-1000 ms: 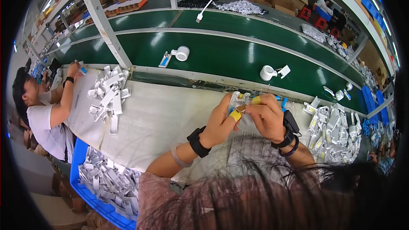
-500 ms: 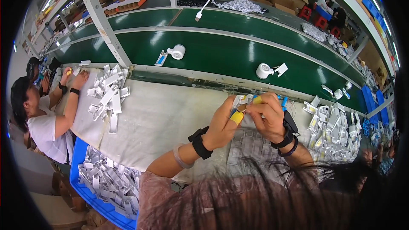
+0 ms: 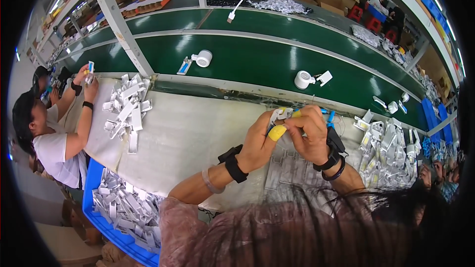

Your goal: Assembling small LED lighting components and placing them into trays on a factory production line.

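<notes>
My left hand [image 3: 257, 143] is closed around a small white plastic part [image 3: 281, 114], held above the worktable. Its thumb wears a yellow finger cover [image 3: 277, 133]. My right hand [image 3: 310, 131] meets it from the right, its thumb and fingers pinched at the part's edge. Whatever small piece lies between those fingertips is hidden. Below both hands lie several translucent grey-white pieces in rows [image 3: 287, 174]. Just beyond my right hand are a blue object [image 3: 331, 117] and thin wires, partly covered by the hand.
Heaps of white plastic housings lie at the left [image 3: 129, 104] and right [image 3: 388, 151] of the table [image 3: 198, 133]. A blue bin [image 3: 89, 202] holds more. Past the table, a green conveyor [image 3: 247, 59] carries round white units [image 3: 203, 58]. A co-worker [image 3: 57, 141] works at far left.
My hands stay almost in place, still working at the white part. Units on the conveyor have shifted slightly left. The co-worker's hands have come up together with a white-and-blue piece.
</notes>
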`<act>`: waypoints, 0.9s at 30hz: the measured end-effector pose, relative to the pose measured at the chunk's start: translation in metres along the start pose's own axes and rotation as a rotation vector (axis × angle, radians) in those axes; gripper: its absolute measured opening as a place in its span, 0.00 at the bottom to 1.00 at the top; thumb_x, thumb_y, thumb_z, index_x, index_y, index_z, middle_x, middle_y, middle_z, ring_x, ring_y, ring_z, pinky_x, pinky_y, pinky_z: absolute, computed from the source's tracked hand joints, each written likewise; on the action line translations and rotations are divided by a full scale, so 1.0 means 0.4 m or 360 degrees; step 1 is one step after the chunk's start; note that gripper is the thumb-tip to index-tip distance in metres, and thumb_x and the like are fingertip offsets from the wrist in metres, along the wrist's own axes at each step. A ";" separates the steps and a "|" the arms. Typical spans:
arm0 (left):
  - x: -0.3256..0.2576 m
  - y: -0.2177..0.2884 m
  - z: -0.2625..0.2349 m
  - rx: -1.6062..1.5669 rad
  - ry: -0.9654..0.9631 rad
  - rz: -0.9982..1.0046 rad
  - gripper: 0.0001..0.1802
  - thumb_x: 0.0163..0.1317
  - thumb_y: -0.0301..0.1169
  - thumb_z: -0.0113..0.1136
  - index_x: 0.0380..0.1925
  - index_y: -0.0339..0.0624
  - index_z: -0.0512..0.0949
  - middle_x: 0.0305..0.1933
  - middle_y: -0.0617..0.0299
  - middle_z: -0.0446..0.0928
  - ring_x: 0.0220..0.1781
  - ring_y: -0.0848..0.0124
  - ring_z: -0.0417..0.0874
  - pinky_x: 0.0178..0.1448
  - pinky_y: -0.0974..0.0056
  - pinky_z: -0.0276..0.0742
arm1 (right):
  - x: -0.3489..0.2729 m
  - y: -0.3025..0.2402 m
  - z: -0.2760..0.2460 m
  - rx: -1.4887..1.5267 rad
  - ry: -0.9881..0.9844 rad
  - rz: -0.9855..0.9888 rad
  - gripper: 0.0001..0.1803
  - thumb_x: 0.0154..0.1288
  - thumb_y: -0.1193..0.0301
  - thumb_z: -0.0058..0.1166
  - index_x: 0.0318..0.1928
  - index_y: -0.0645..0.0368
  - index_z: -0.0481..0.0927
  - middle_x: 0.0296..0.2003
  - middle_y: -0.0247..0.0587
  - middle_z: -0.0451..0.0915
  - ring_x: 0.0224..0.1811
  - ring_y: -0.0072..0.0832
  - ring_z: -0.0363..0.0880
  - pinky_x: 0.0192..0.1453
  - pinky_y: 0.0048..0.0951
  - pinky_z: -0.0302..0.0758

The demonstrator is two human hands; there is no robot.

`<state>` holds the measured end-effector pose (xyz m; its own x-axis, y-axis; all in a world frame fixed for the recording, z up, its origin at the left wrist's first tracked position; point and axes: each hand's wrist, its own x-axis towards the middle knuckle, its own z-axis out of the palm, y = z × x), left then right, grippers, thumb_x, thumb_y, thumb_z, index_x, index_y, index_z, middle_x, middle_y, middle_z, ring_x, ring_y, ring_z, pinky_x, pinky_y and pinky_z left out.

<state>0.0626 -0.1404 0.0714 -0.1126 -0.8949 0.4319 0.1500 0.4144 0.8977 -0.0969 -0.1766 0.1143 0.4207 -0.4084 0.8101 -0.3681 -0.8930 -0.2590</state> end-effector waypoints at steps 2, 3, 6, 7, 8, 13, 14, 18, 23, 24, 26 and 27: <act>-0.002 -0.002 -0.002 -0.0006 -0.0011 -0.0027 0.18 0.71 0.29 0.44 0.58 0.34 0.65 0.33 0.67 0.72 0.27 0.82 0.70 0.29 0.75 0.69 | 0.001 -0.005 0.000 -0.0011 0.0010 -0.0012 0.11 0.47 0.80 0.65 0.33 0.57 0.80 0.31 0.41 0.73 0.34 0.39 0.71 0.39 0.35 0.68; -0.003 -0.002 -0.003 -0.0011 -0.0023 -0.0054 0.17 0.71 0.29 0.44 0.57 0.34 0.67 0.32 0.66 0.72 0.26 0.81 0.70 0.28 0.75 0.69 | 0.002 -0.007 -0.001 -0.0020 0.0020 -0.0023 0.11 0.47 0.80 0.65 0.33 0.57 0.80 0.31 0.41 0.73 0.34 0.39 0.71 0.39 0.35 0.68; 0.008 -0.001 -0.005 0.0074 0.0047 -0.0043 0.15 0.71 0.30 0.45 0.52 0.34 0.71 0.29 0.66 0.72 0.24 0.81 0.70 0.26 0.75 0.68 | -0.005 0.007 0.013 -0.0005 0.0025 0.0009 0.11 0.47 0.81 0.64 0.33 0.57 0.80 0.31 0.41 0.73 0.34 0.39 0.71 0.39 0.36 0.68; 0.010 0.000 -0.005 0.0069 0.0043 -0.0044 0.15 0.71 0.30 0.45 0.52 0.34 0.71 0.29 0.66 0.72 0.24 0.81 0.70 0.26 0.75 0.68 | -0.006 0.003 0.013 -0.0011 0.0024 0.0013 0.11 0.47 0.81 0.64 0.33 0.57 0.80 0.31 0.41 0.73 0.34 0.39 0.71 0.39 0.36 0.68; 0.013 -0.001 -0.005 0.0096 0.0049 0.0000 0.14 0.71 0.30 0.44 0.51 0.34 0.71 0.28 0.66 0.72 0.23 0.81 0.70 0.25 0.74 0.67 | -0.007 -0.001 0.014 -0.0038 0.0047 0.0018 0.11 0.47 0.81 0.64 0.33 0.57 0.80 0.30 0.40 0.73 0.34 0.39 0.71 0.39 0.36 0.69; 0.037 -0.028 -0.035 0.0196 -0.0042 -0.0023 0.13 0.71 0.31 0.44 0.46 0.35 0.73 0.26 0.66 0.72 0.21 0.81 0.69 0.22 0.74 0.66 | -0.015 0.014 0.037 -0.0077 0.0042 0.0101 0.12 0.46 0.81 0.64 0.33 0.57 0.79 0.31 0.40 0.74 0.35 0.39 0.73 0.42 0.36 0.70; 0.046 -0.035 -0.038 0.0131 -0.0007 -0.0128 0.10 0.70 0.32 0.46 0.42 0.36 0.73 0.23 0.66 0.72 0.19 0.80 0.69 0.22 0.73 0.65 | -0.017 0.025 0.045 -0.0116 0.0019 0.0105 0.12 0.46 0.81 0.64 0.33 0.57 0.79 0.31 0.40 0.74 0.36 0.39 0.73 0.42 0.36 0.70; 0.089 -0.053 -0.062 0.0018 -0.0051 -0.0398 0.12 0.71 0.35 0.46 0.38 0.37 0.73 0.23 0.65 0.73 0.18 0.79 0.71 0.20 0.71 0.67 | -0.001 0.051 0.056 -0.0223 -0.0037 0.0112 0.10 0.48 0.80 0.63 0.33 0.57 0.80 0.30 0.40 0.75 0.35 0.38 0.75 0.43 0.36 0.70; 0.146 -0.085 -0.096 -0.0368 -0.0180 -0.0814 0.19 0.73 0.43 0.41 0.39 0.38 0.73 0.28 0.60 0.76 0.20 0.74 0.75 0.20 0.69 0.73 | 0.051 0.127 0.028 -0.0198 -0.0389 0.0115 0.10 0.51 0.79 0.62 0.36 0.59 0.80 0.30 0.42 0.77 0.32 0.36 0.78 0.40 0.34 0.73; 0.161 -0.099 -0.107 -0.0451 -0.0161 -0.0905 0.22 0.73 0.46 0.40 0.39 0.38 0.74 0.29 0.59 0.77 0.21 0.73 0.76 0.20 0.67 0.74 | 0.055 0.154 0.025 0.0021 -0.0313 0.0354 0.10 0.53 0.78 0.62 0.38 0.60 0.80 0.31 0.43 0.78 0.31 0.36 0.79 0.38 0.33 0.74; 0.197 -0.134 -0.136 -0.0519 -0.0247 -0.0925 0.31 0.70 0.56 0.39 0.41 0.35 0.73 0.32 0.56 0.79 0.22 0.73 0.77 0.19 0.65 0.76 | 0.053 0.242 0.005 0.0201 -0.0220 0.0675 0.11 0.55 0.76 0.62 0.40 0.62 0.79 0.34 0.45 0.79 0.28 0.36 0.80 0.33 0.32 0.76; 0.224 -0.132 -0.148 -0.0475 -0.0205 -0.1035 0.34 0.69 0.60 0.36 0.39 0.36 0.73 0.30 0.56 0.79 0.21 0.72 0.77 0.18 0.64 0.76 | 0.049 0.309 -0.007 0.0173 -0.0209 0.0747 0.12 0.57 0.75 0.62 0.41 0.63 0.79 0.35 0.46 0.80 0.27 0.36 0.81 0.32 0.31 0.77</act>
<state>0.1027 -0.2522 0.0574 -0.3825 -0.9104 -0.1577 0.2729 -0.2744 0.9221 -0.1366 -0.2943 0.0997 0.3337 -0.7851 0.5218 -0.4572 -0.6189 -0.6387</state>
